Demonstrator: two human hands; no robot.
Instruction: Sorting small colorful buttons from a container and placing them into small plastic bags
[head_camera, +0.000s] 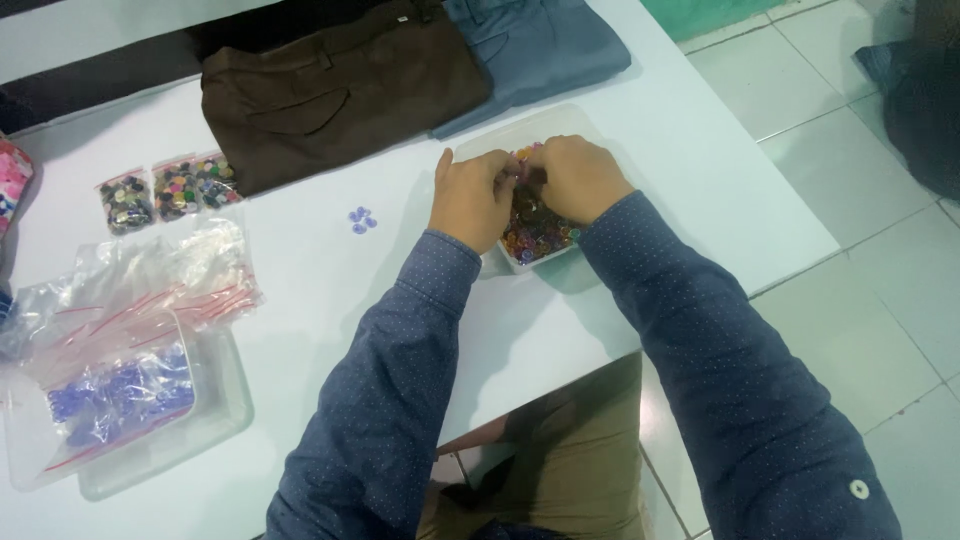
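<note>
Both of my hands are inside a clear plastic box (560, 122) full of mixed coloured buttons (535, 238) on the white table. My left hand (470, 198) and my right hand (578, 178) meet over the buttons, fingers curled together as if pinching small pieces; what they hold is hidden. A small cluster of pale purple buttons (361, 219) lies on the table just left of my left hand.
Folded brown trousers (330, 90) and blue trousers (535, 45) lie at the table's far side. Three small bags of mixed buttons (168, 188) sit at the left. Empty zip bags (150, 280) and a bag of purple buttons (120, 395) rest on a clear tray (225, 400).
</note>
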